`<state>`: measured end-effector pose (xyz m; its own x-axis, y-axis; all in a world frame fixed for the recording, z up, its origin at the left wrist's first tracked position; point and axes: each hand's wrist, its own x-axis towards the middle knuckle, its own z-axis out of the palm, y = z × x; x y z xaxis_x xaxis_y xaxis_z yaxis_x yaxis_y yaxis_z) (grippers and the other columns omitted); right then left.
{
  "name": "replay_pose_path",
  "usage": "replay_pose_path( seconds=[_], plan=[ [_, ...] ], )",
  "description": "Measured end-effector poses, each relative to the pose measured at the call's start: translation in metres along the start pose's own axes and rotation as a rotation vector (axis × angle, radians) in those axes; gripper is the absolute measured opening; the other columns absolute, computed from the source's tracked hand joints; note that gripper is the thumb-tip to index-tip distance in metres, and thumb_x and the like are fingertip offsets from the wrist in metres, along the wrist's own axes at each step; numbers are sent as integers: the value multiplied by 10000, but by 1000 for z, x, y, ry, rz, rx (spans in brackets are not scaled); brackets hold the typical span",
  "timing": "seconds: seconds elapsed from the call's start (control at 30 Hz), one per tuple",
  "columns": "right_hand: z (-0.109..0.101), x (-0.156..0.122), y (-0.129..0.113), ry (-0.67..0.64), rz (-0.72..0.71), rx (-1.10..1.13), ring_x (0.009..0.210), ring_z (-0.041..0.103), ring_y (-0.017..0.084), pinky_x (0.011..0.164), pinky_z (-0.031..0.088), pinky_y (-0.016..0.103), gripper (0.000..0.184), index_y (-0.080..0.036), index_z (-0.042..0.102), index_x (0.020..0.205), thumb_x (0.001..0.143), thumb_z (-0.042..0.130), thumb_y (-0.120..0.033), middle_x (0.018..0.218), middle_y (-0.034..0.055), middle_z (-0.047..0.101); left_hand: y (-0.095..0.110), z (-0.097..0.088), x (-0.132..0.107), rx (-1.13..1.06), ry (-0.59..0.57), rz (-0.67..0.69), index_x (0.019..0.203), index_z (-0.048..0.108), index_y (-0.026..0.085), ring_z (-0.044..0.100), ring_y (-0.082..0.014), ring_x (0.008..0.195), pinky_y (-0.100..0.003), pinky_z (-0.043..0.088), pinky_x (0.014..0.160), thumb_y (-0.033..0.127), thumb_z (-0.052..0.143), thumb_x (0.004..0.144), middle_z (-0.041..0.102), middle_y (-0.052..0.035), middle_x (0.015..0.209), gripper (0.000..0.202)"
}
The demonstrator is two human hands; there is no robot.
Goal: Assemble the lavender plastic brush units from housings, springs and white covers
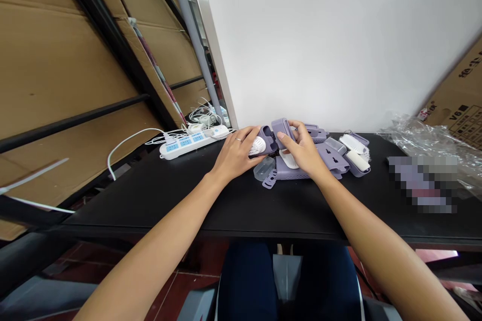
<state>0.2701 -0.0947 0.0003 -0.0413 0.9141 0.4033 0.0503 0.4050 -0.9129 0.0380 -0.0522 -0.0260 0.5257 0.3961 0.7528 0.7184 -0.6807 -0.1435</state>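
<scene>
My left hand (235, 153), with a ring on one finger, is closed round a purple-grey plastic brush (266, 139) with a rounded white end. My right hand (303, 150) grips a purple-grey plastic case-like piece (280, 128), held upright close beside the brush. Under and behind the right hand lie more purple-grey parts, among them a perforated plastic holder (293, 174) and a white part (288, 159). A clear plastic cup (264, 168) and a small slotted purple piece (269, 179) lie just below my hands. My fingers partly hide both held pieces.
White-bristled brushes (354, 144) and a purple piece with a cream top (357, 161) lie to the right. A power strip (194, 141) with tangled cables stands at left. Crumpled clear plastic wrap (425, 135) and a cardboard box (457, 95) are at right. A white wall (320, 40) bounds the black table (169, 195).
</scene>
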Motion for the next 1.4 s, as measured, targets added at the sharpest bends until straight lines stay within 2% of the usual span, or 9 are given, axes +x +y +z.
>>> replay_pose_path(
  seconds=[0.2,0.47,0.67,0.9,1.0,1.2,1.4],
  plan=[
    [4,-4,2,-28,-49,-85,1187,693,260,993,578,434,557,-298,518,1354,932,711,-606,1293,67,716,2,-3,1,-21,-52,-62,1631,380,243,614,-377,1369,-541,489,1149,423,771,929,610,-201,1492,824],
    [5,-4,2,-5,-71,-95,1249,668,272,1051,560,467,558,-283,507,1378,940,717,-558,1344,87,696,4,-4,1,-18,-39,-67,1625,404,245,601,-372,1383,-533,485,1151,442,737,950,603,-194,1502,778],
    [8,-4,1,0,-69,-50,1298,645,283,1054,570,463,562,-276,514,1380,922,739,-511,1387,103,674,4,-5,1,-6,18,-30,1628,390,226,619,-371,1353,-533,492,1125,419,710,970,619,-206,1477,757],
    [9,-2,-1,-4,-57,19,1305,640,283,1031,588,447,583,-278,546,1368,888,769,-523,1415,96,661,6,-5,2,5,33,-40,1627,390,243,612,-374,1359,-539,478,1137,402,716,958,618,-204,1475,761],
    [9,-2,0,-10,-44,22,1311,637,285,1021,593,441,591,-278,559,1371,888,765,-548,1439,93,655,8,-5,3,2,5,-73,1631,393,257,602,-381,1370,-551,469,1148,402,732,943,616,-195,1478,781],
    [11,-4,2,-63,-44,-41,1280,650,281,1046,576,446,540,-261,593,1365,937,707,-571,1376,82,693,8,-7,3,3,32,-60,1636,376,246,603,-380,1369,-553,469,1145,414,715,956,612,-200,1480,779],
    [12,-5,-1,-53,-56,-113,1264,656,293,1029,579,444,501,-277,641,1356,932,716,-534,1338,62,717,8,-6,4,-15,10,-59,1636,387,265,592,-386,1382,-562,466,1146,406,711,954,603,-194,1498,768]
  ],
)
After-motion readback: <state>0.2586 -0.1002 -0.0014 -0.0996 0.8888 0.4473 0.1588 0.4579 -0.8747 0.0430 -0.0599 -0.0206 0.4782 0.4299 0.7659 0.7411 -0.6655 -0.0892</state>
